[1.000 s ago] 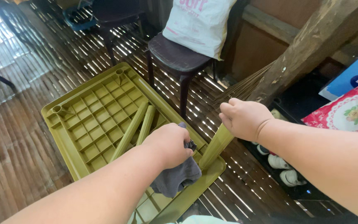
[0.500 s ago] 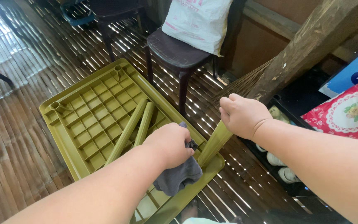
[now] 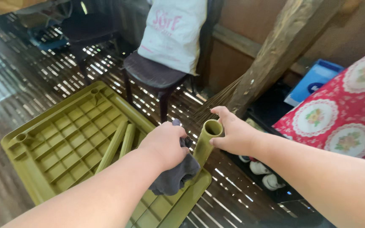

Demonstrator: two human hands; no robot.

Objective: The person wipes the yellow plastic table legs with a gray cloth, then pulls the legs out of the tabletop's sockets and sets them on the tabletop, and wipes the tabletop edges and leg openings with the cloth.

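An olive-green plastic table [image 3: 64, 143] lies upside down on the slatted floor, its ribbed underside facing up. One tubular green leg [image 3: 207, 139] stands upright at its near right corner. My right hand [image 3: 233, 133] grips the top of that leg, just beside its open end. My left hand [image 3: 165, 143] holds a dark grey cloth [image 3: 174, 179] pressed against the side of the same leg. Two loose green legs [image 3: 121, 143] lie side by side on the table's underside.
A dark chair [image 3: 153, 76] with a white bag [image 3: 174, 31] on it stands beyond the table. A slanting wooden post [image 3: 284, 46] and a broom [image 3: 218, 99] are to the right, next to a red floral cloth [image 3: 339, 118] and a blue box [image 3: 313, 80].
My right hand has shifted from covering the leg's top to its side, so the open end shows. The view has moved closer and lower.
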